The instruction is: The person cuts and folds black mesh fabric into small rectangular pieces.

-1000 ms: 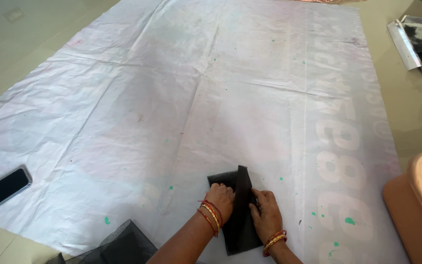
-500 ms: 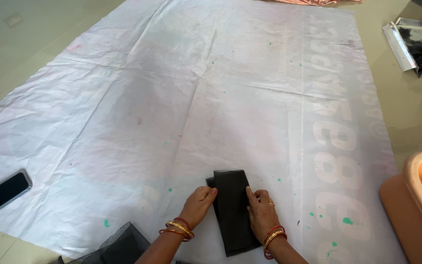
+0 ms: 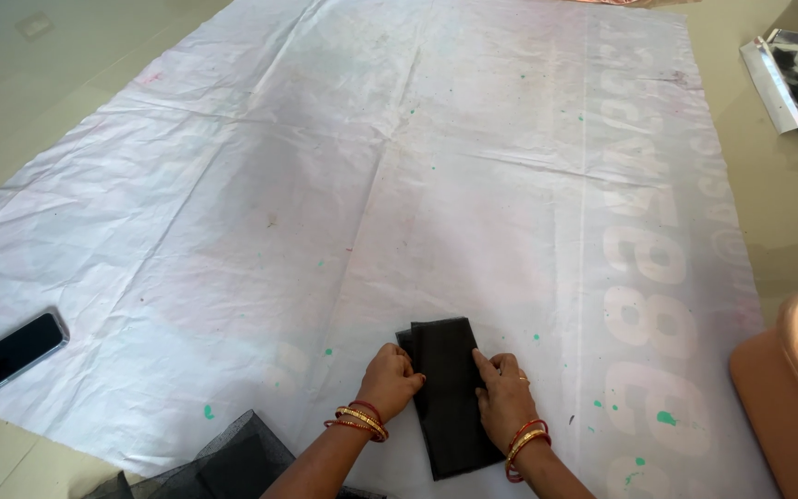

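Hands at lower centre of the frame, both ours, working a folded black cloth strip [image 3: 448, 397] that lies flat on the big white printed sheet [image 3: 344, 185] spread over the floor. We note the strip sits directly between the two hands; its long axis runs from bottom of frame toward the top, tilted slightly to the upper left. Left hand [image 3: 390, 381] presses the strip's left edge, fingers curled under in a loose fist, knuckles on the cloth, not clutching it. Right hand [image 3: 502, 395] lies flatter, fingers extended along the right edge and resting on top, palm down. Both are equally near; neither lifts the strip. Bangles on both wrists, forearms entering from the bottom edge. Dark mesh fabric [image 3: 233, 462] lies at lower left, just off the sheet's corner. Black phone [image 3: 6, 356] at far left, well apart. Peach plastic tub [image 3: 796, 388] at the lower right edge.
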